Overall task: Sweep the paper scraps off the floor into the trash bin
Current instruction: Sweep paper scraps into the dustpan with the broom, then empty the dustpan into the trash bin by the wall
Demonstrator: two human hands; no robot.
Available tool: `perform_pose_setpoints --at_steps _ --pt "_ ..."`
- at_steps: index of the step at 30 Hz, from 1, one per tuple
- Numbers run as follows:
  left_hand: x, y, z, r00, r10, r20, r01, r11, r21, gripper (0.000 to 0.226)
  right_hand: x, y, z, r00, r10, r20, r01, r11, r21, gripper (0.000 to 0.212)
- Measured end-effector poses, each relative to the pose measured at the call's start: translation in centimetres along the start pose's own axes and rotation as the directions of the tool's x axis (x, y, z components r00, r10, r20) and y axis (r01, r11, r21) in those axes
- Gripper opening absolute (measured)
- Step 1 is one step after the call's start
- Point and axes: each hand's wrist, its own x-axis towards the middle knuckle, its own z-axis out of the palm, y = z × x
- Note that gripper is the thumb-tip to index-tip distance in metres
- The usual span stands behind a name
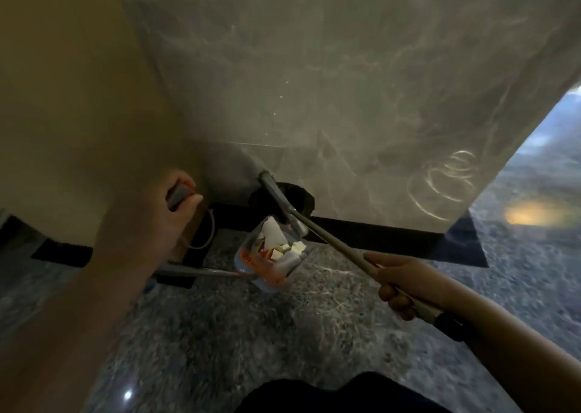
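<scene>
While the left hand (176, 211) curls its fingers round a grey dustpan handle (176, 196), white paper scraps (276, 242) lie in the translucent pan (267, 255) beyond them, right-hand (399, 283) fingers clamping the tan broomstick (333, 239) to steady it.

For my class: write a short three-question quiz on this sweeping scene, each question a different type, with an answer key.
1. True or false: the left hand is open and holds nothing.
2. Multiple choice: the paper scraps lie
A) spread over the floor
B) in the dustpan
C) on the wall
3. Short answer: what does the right hand grip?

Key
1. False: its fingers curl round a grey handle.
2. B
3. The long broom handle, which slants up toward the dustpan.
</scene>
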Motion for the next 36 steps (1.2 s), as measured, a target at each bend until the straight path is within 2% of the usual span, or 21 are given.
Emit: perform_pose_setpoints --at_steps 3,8,13,23,32,36 --pt "0.3 3.5 0.7 0.996 -0.079 -0.028 0.082 0.991 0.108 0.012 0.9 -2.0 -4.6 0.999 -0.009 0.031 0.012 0.995 -0.101 0.052" --pt "1.0 8.5 2.8 0.987 -0.144 -0.065 0.151 0.982 0.114 0.013 2.8 -4.5 -10.2 0.993 -0.025 0.111 0.043 0.986 -0.162 0.052" --pt "3.4 9.9 4.3 0.965 -0.230 -0.125 0.244 0.964 0.109 0.013 6.2 -6.8 -13.9 0.982 -0.015 0.187 0.051 0.980 -0.192 0.052" --pt "12.9 10.9 8.5 0.959 -0.244 -0.144 0.265 0.953 0.148 0.014 13.2 -13.3 -18.7 0.964 0.004 0.265 0.065 0.966 -0.251 0.049" --pt "20.2 13.6 12.7 0.960 -0.199 -0.196 0.251 0.923 0.293 0.015 20.9 -20.4 -24.5 0.949 -0.001 0.315 0.077 0.970 -0.230 0.049" --pt "23.3 15.8 15.8 0.929 -0.280 -0.242 0.351 0.872 0.342 0.018 25.6 -23.6 -28.2 0.924 0.027 0.380 0.080 0.962 -0.262 0.052"
